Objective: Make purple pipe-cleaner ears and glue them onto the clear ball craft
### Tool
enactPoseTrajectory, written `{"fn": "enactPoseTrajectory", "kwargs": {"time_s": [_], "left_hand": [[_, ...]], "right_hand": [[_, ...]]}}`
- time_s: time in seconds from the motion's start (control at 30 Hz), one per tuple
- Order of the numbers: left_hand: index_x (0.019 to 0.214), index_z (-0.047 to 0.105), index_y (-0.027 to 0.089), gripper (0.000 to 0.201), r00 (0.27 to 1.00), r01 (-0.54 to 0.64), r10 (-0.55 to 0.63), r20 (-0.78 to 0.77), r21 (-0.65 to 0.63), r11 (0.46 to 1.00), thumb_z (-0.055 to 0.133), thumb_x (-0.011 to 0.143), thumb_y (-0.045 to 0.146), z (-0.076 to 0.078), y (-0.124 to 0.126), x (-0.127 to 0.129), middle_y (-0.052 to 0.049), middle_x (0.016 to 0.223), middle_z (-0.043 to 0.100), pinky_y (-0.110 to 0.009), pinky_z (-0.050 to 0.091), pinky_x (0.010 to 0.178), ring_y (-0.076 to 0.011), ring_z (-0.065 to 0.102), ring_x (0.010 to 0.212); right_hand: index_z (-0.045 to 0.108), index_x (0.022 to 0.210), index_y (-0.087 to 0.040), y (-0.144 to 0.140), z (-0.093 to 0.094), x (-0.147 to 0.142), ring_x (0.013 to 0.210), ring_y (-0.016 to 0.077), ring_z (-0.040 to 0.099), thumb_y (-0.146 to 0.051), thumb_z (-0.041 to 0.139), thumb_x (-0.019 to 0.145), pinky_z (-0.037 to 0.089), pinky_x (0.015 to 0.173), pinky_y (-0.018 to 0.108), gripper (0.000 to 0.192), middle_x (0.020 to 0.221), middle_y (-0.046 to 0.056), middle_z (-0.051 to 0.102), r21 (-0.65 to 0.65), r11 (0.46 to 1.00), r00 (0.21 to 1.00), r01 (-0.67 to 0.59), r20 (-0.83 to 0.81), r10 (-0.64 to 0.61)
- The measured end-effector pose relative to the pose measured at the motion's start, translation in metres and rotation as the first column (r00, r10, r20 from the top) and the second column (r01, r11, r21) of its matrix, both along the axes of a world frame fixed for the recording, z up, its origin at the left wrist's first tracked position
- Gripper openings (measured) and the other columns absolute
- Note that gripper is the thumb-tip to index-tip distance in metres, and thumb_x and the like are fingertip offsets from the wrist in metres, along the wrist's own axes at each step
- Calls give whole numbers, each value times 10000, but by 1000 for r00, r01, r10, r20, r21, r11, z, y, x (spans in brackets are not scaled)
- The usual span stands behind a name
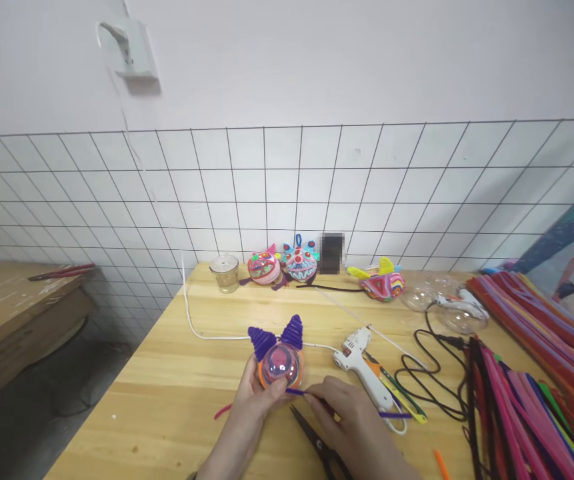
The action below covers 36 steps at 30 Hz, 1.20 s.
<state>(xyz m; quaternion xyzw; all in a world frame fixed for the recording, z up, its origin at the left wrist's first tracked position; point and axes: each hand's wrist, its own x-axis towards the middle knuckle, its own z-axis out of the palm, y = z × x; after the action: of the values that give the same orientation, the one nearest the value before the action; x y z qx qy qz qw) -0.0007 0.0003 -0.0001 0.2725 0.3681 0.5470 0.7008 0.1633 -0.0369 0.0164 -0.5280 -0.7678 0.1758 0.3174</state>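
My left hand (257, 405) is closed around a clear plastic ball (281, 362) with coloured rings inside, an orange band and two purple fuzzy ears standing on top. Its thumb presses near the lower front of the ball. Pinched in my right hand (343, 415) is a purple pipe cleaner (295, 392), whose tip reaches toward the ball's lower edge. Whether that tip touches the ball I cannot tell. Black scissors (311, 429) lie on the table, partly hidden by my right hand. A pink pipe cleaner end (223, 411) shows left of my left wrist.
A white glue gun (367, 373) lies right of my hands, over other tools. Bundles of pipe cleaners (511, 413) fill the right side. Along the back stand a glass cup (225, 275), finished craft balls (300, 264) and clear plastic shells (419, 297). Cords (417, 363) cross the table.
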Motion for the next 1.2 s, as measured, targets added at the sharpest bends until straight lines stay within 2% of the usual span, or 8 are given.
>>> {"fn": "enactPoseTrajectory", "kwargs": {"time_s": [0.5, 0.83, 1.07, 1.2], "left_hand": [[1113, 582, 214, 598, 1000, 15, -15, 4, 3, 1000, 825, 570, 272, 2, -1, 0, -129, 1064, 677, -408, 549, 719, -282, 675, 852], [1091, 559, 180, 403, 997, 73, -72, 20, -43, 996, 714, 738, 298, 9, -3, -6, -115, 1046, 682, -358, 552, 750, -230, 674, 868], [1081, 551, 171, 311, 992, 104, -99, 78, -69, 992, 639, 811, 298, 11, 0, -7, -114, 1084, 678, -328, 558, 721, -218, 668, 887], [1089, 552, 166, 313, 993, 92, -86, 86, -69, 993, 637, 815, 290, 9, -1, -7, -114, 1093, 674, -325, 556, 724, -211, 665, 884]], "right_hand": [[670, 893, -218, 2, -3, 2, 660, 170, 632, -184, 481, 914, 442, 603, 257, 193, 729, 26, 666, 10, 999, 999, -40, -7, 40], [666, 821, -209, -2, 1, -1, 646, 166, 616, -217, 467, 927, 425, 583, 250, 226, 707, 29, 654, -3, 999, 998, -38, 42, 38], [685, 862, -201, 1, -8, -1, 636, 165, 608, -243, 461, 939, 411, 575, 253, 241, 686, 34, 635, 24, 997, 995, -78, 68, 77], [693, 888, -203, 0, -5, -2, 646, 166, 611, -243, 455, 943, 411, 579, 252, 247, 695, 39, 631, 20, 997, 995, -78, 63, 77]]}}
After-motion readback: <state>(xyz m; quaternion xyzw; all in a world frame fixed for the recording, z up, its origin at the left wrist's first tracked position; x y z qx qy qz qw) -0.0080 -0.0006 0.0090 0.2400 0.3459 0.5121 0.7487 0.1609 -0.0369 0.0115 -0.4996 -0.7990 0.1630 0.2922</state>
